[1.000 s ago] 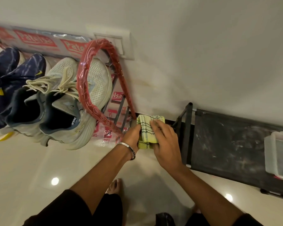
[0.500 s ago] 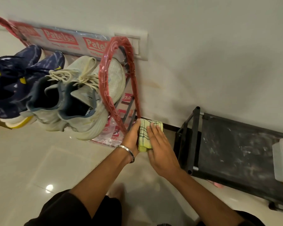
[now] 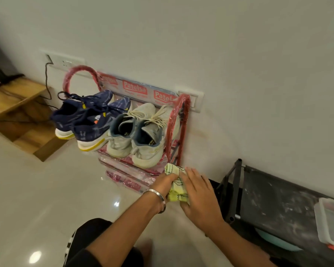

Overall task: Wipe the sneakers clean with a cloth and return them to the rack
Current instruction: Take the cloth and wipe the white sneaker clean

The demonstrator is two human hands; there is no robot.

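Note:
A folded yellow-green checked cloth (image 3: 175, 186) sits between my two hands, just below the rack's right end. My left hand (image 3: 165, 183), with a metal bangle on the wrist, grips the cloth from the left. My right hand (image 3: 199, 197) lies over its right side with fingers stretched flat. On the red plastic-wrapped shoe rack (image 3: 178, 120) against the wall stand a pair of whitish grey sneakers (image 3: 143, 139) at the right and a pair of navy sneakers (image 3: 85, 120) with yellow-edged soles at the left.
A black low rack (image 3: 278, 201) stands to the right along the wall, with a clear plastic box (image 3: 331, 222) on it. A wooden stand (image 3: 17, 112) and a black cable (image 3: 46, 81) from a wall socket are at the left. Glossy floor tiles (image 3: 46, 199) lie in front.
The view has swung left and pulled back, so the whole rack and the wooden stand show. Both hands have stayed on the folded cloth near the rack's right end.

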